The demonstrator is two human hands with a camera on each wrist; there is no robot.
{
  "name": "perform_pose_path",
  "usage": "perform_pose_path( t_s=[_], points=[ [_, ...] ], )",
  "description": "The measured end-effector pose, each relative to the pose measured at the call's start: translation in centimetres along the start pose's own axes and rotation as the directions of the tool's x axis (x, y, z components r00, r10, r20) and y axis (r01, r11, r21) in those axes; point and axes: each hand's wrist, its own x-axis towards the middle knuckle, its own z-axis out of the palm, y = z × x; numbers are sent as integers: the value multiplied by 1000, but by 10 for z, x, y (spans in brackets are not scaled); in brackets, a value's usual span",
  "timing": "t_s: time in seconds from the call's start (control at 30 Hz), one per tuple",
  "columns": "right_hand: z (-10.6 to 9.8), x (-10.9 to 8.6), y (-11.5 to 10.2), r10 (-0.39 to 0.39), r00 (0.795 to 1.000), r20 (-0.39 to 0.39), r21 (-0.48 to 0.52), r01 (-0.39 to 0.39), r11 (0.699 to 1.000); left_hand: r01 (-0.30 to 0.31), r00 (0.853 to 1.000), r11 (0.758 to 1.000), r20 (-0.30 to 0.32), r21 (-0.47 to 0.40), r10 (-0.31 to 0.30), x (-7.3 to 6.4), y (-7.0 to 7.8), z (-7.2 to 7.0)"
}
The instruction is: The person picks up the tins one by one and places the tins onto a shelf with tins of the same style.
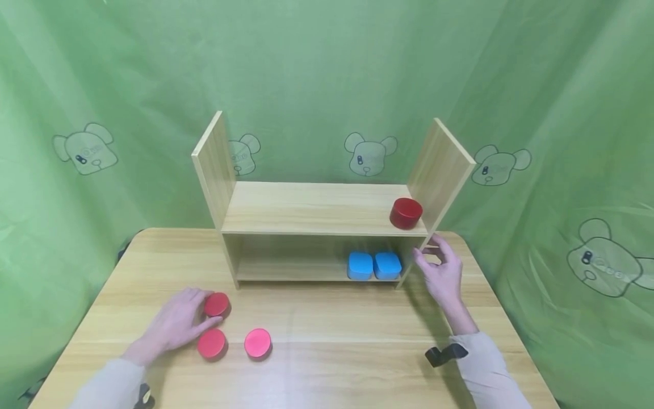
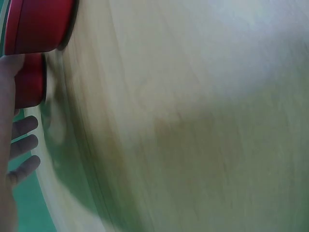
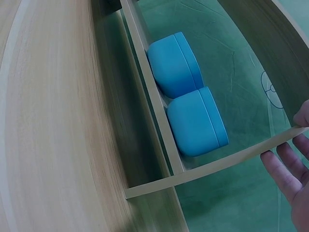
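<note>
My left hand (image 1: 176, 321) is at the left of the table, thumb and fingertips on either side of a round red tin (image 1: 217, 305); its other fingers (image 2: 25, 145) extend free in the left wrist view. A second red tin (image 1: 212, 344) lies just in front of the thumb, and a pinkish-red one (image 1: 258, 343) to its right. With thumb and fingers on opposite faces, my right hand (image 1: 443, 275) holds the right side panel of a wooden shelf (image 1: 317, 207). Two blue lidded boxes (image 1: 360, 266) stand side by side on the lower board, near that panel.
On the upper board, at its right end, sits a dark red round tin (image 1: 406, 213). The shelf's two tall side panels rise above that board. A green curtain (image 1: 306, 74) hangs behind the wooden table (image 1: 347, 363).
</note>
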Motion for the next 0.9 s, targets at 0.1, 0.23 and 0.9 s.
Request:
perform_pose_path(
  t_s=[0.1,0.23,0.9],
  points=[
    [0,0,0,9,1000,-3,0,-9,1000,2,1000,1000,2,-1,-2,0,1,1],
    [0,0,0,11,1000,-4,11,-11,1000,3,1000,1000,-3,-4,-3,0,1,2],
    [0,-1,-1,-11,1000,4,22,11,1000,50,998,995,-31,-89,-53,-2,4,-12]
  ],
)
